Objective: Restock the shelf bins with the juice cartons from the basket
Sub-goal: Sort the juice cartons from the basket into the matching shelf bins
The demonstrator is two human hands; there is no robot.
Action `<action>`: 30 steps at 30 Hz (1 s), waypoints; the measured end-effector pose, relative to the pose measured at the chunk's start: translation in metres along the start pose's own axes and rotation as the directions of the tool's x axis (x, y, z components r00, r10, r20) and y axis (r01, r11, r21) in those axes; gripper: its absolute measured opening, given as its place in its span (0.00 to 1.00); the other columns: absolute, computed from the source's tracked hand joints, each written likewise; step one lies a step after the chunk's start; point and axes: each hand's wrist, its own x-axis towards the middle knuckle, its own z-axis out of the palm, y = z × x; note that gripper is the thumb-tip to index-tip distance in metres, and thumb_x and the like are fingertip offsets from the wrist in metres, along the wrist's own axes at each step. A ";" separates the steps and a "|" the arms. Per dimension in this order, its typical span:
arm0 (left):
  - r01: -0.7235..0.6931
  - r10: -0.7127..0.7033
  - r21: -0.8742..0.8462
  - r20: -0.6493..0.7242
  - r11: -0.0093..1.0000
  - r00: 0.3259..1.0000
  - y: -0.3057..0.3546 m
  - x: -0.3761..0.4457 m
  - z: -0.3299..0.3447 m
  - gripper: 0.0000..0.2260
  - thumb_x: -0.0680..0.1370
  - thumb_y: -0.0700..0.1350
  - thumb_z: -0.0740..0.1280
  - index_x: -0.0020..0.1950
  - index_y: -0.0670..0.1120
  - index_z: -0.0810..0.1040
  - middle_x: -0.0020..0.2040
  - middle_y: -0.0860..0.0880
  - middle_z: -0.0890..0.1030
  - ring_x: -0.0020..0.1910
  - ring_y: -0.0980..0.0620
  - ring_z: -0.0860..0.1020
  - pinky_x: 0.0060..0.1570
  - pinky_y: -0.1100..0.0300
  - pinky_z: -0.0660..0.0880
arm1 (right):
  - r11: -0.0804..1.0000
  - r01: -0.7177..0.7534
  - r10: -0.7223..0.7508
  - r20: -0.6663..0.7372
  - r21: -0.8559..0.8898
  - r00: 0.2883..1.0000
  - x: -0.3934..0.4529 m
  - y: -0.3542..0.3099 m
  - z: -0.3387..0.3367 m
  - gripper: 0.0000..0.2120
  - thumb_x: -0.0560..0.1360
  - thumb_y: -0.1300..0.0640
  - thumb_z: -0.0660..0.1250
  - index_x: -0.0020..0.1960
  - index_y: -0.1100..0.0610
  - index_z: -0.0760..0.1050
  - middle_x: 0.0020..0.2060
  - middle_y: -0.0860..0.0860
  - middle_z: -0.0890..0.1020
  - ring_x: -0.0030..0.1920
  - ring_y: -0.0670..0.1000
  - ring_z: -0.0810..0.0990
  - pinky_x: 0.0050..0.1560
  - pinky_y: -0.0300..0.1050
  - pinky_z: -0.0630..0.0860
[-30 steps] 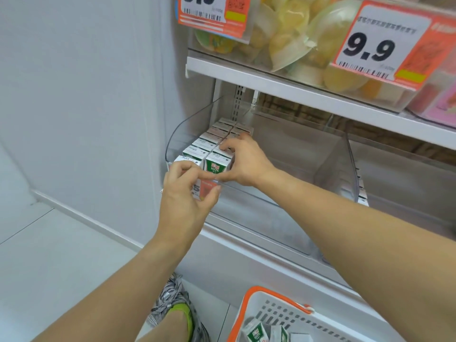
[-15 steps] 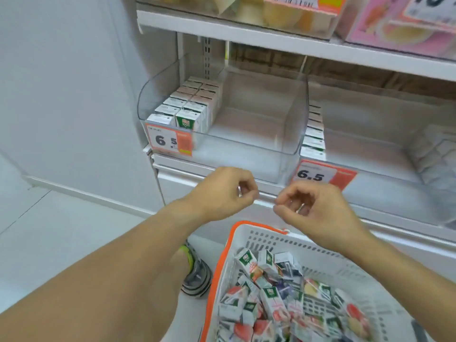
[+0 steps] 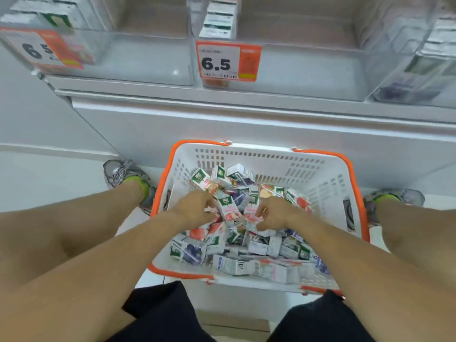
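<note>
Both hands are down in the white plastic basket with the orange rim [image 3: 320,169], among a loose heap of small juice cartons [image 3: 246,265]. The left hand [image 3: 195,208] curls over peach-printed cartons; the right hand [image 3: 274,213] pinches another just beside it, with an upright green-topped carton [image 3: 230,211] between them. Whether either grip has fully closed, I cannot tell. Well above the hands, the clear plastic shelf bins [image 3: 148,58] hold only short rows at their left sides, so most of the restocking seems left. The orange price tag [image 3: 228,61] reads 6.5; carton print is too blurred.
</note>
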 end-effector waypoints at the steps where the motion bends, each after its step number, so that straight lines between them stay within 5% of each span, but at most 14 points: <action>1: 0.029 -0.029 0.009 -0.003 1.000 1.000 -0.002 0.000 0.011 0.16 0.77 0.48 0.70 0.64 0.44 0.77 0.62 0.46 0.78 0.60 0.47 0.77 0.59 0.56 0.74 | 0.999 -0.026 0.026 -0.008 -0.042 1.000 0.002 0.005 0.006 0.22 0.73 0.51 0.75 0.63 0.60 0.78 0.61 0.56 0.80 0.58 0.56 0.79 0.54 0.44 0.75; 4: 0.101 -0.090 0.160 -0.073 0.982 0.993 -0.009 0.004 0.031 0.22 0.76 0.50 0.70 0.68 0.47 0.73 0.66 0.45 0.73 0.64 0.45 0.72 0.63 0.53 0.71 | 0.991 -0.129 0.126 -0.065 -0.040 0.990 0.007 0.015 0.020 0.27 0.75 0.46 0.71 0.69 0.59 0.71 0.65 0.56 0.77 0.63 0.58 0.77 0.61 0.49 0.75; 7: 0.201 -0.166 0.287 -0.140 0.937 0.976 -0.020 0.007 0.030 0.26 0.76 0.53 0.68 0.71 0.47 0.68 0.65 0.42 0.72 0.66 0.42 0.68 0.65 0.49 0.69 | 0.984 -0.176 0.175 -0.020 -0.028 0.984 0.007 0.020 0.031 0.29 0.77 0.43 0.68 0.69 0.61 0.70 0.64 0.57 0.77 0.61 0.58 0.77 0.58 0.49 0.76; 12: 0.242 -0.238 0.254 -0.048 0.936 0.970 -0.034 0.013 0.016 0.19 0.75 0.47 0.71 0.64 0.46 0.73 0.58 0.45 0.79 0.56 0.44 0.78 0.51 0.53 0.77 | 0.979 -0.203 0.202 -0.146 0.004 0.968 0.005 0.003 0.033 0.16 0.70 0.52 0.76 0.48 0.57 0.71 0.39 0.51 0.73 0.37 0.50 0.72 0.32 0.43 0.67; 20: 0.222 -0.213 0.125 -0.081 0.967 0.974 -0.042 0.011 0.015 0.26 0.70 0.47 0.76 0.67 0.49 0.74 0.59 0.47 0.81 0.54 0.48 0.79 0.45 0.61 0.73 | 0.992 -0.022 0.043 -0.162 0.127 0.986 -0.005 -0.026 0.006 0.29 0.65 0.60 0.81 0.63 0.51 0.76 0.69 0.55 0.68 0.58 0.56 0.78 0.46 0.44 0.75; 23: 0.175 -0.165 0.153 -0.077 0.973 0.983 -0.043 0.009 0.019 0.32 0.69 0.52 0.77 0.71 0.50 0.73 0.60 0.48 0.78 0.59 0.48 0.77 0.53 0.57 0.76 | 0.977 0.002 0.035 -0.167 0.213 0.985 -0.006 -0.024 0.000 0.28 0.65 0.65 0.80 0.61 0.50 0.77 0.72 0.54 0.68 0.57 0.56 0.80 0.44 0.45 0.79; 26: 0.160 -0.153 0.187 -0.049 0.969 0.987 -0.041 0.007 0.020 0.33 0.69 0.53 0.77 0.72 0.51 0.71 0.62 0.46 0.75 0.63 0.46 0.72 0.62 0.53 0.73 | 0.950 0.063 -0.005 -0.187 0.307 0.982 -0.011 -0.022 -0.006 0.27 0.64 0.66 0.80 0.59 0.51 0.77 0.72 0.53 0.70 0.69 0.52 0.74 0.55 0.39 0.73; 30: 0.186 -0.186 -0.002 -0.018 0.983 0.982 -0.040 0.003 0.022 0.30 0.72 0.46 0.76 0.72 0.49 0.69 0.66 0.44 0.72 0.61 0.45 0.75 0.62 0.54 0.74 | 0.919 0.108 -0.032 -0.201 0.379 0.979 -0.023 -0.021 -0.009 0.27 0.66 0.69 0.78 0.60 0.51 0.77 0.71 0.52 0.71 0.69 0.51 0.73 0.48 0.36 0.73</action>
